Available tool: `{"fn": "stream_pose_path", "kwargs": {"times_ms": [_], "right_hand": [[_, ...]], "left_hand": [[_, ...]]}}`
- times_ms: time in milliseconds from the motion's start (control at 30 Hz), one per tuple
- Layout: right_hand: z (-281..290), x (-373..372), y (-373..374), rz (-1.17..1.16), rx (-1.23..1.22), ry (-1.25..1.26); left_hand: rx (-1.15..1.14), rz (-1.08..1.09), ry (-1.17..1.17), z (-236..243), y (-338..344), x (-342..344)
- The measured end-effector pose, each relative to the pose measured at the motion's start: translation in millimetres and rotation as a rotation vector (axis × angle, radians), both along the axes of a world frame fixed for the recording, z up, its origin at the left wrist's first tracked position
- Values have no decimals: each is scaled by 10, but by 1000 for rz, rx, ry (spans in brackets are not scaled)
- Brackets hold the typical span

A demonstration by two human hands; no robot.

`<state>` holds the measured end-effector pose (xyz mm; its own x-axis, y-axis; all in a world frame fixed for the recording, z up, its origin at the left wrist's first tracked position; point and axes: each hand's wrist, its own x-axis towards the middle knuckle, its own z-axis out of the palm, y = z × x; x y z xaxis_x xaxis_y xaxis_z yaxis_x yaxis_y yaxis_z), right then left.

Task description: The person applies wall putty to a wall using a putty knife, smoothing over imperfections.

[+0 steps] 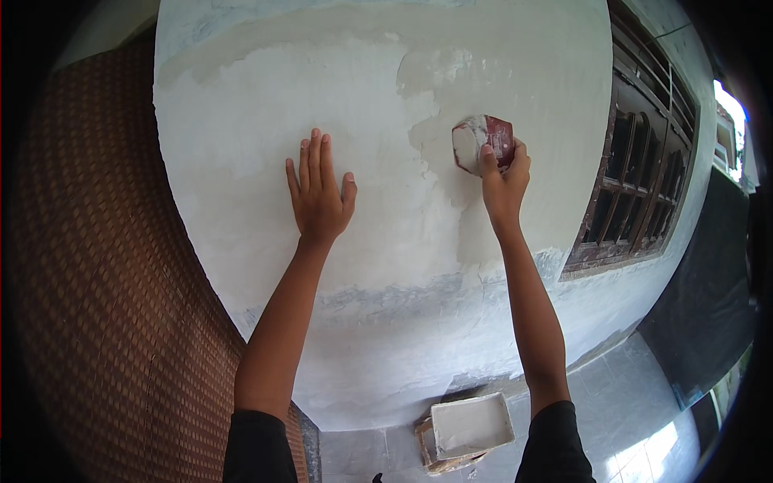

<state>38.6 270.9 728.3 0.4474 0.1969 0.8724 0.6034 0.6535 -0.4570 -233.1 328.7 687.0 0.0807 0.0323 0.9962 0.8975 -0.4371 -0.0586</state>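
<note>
Before me stands a wall [370,201] with patches of pale, smooth filler and rougher grey areas. My left hand [322,189] lies against it, fingers stretched out and holding nothing. To the right, my right hand [505,181] grips a dark red putty scraper [501,137] by its edge, the thumb on the near face. Whitish filler covers the left part of the scraper, which is at the wall beside the ragged border between a lighter and a greyer patch. The fingers behind the scraper are mostly hidden.
Below, on the grey tiled floor [354,455], a tray of whitish filler [473,424] rests on a box [431,452]. A brown woven screen [121,241] runs along the left. At the right are a dark wooden window [636,173] and a black sheet [700,298].
</note>
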Motion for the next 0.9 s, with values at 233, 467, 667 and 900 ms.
{"fn": "stream_pose_path", "kwargs": {"times_ms": [233,467,667,900], "right_hand": [[-76,-162,18,-43,-24,-245],[11,-126,2,55,48,-141],[105,50,67,86,85,152],[-83,-3,82,-6,-8,-138]], "left_hand": [[-3,28,5,8,3,-45],[-2,3,6,-6,7,-8],[9,4,4,23,-19,-6],[11,7,10,24,-18,-27]]}}
